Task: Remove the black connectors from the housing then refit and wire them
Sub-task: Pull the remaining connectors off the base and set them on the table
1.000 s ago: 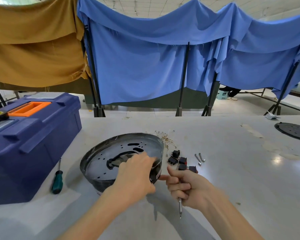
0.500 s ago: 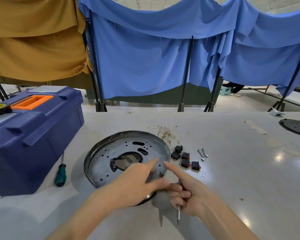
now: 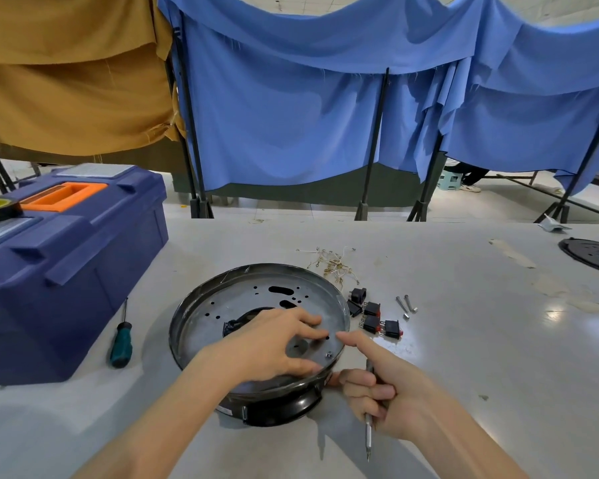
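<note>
A round metal housing [image 3: 229, 305] with a black base lies flat on the table, its perforated plate facing up. My left hand [image 3: 274, 344] rests on the plate's near right part, fingers spread, thumb at the rim. My right hand [image 3: 388, 385] sits just right of the housing; its lower fingers are curled round a small screwdriver [image 3: 369, 433] pointing down, and its index finger reaches out to the rim. Several black connectors [image 3: 372, 314] with red parts lie loose on the table right of the housing.
A dark blue toolbox [image 3: 59, 257] with an orange handle stands at left, with a green-handled screwdriver [image 3: 121, 342] lying in front of it. Two screws [image 3: 406, 305] lie right of the connectors. A heap of thin wires [image 3: 332, 262] is behind the housing. A black disc [image 3: 592, 254] is far right.
The housing, tilted up a second ago, has been lowered flat. My left hand has shifted onto the plate's near right part. My right index finger now points at the rim.
</note>
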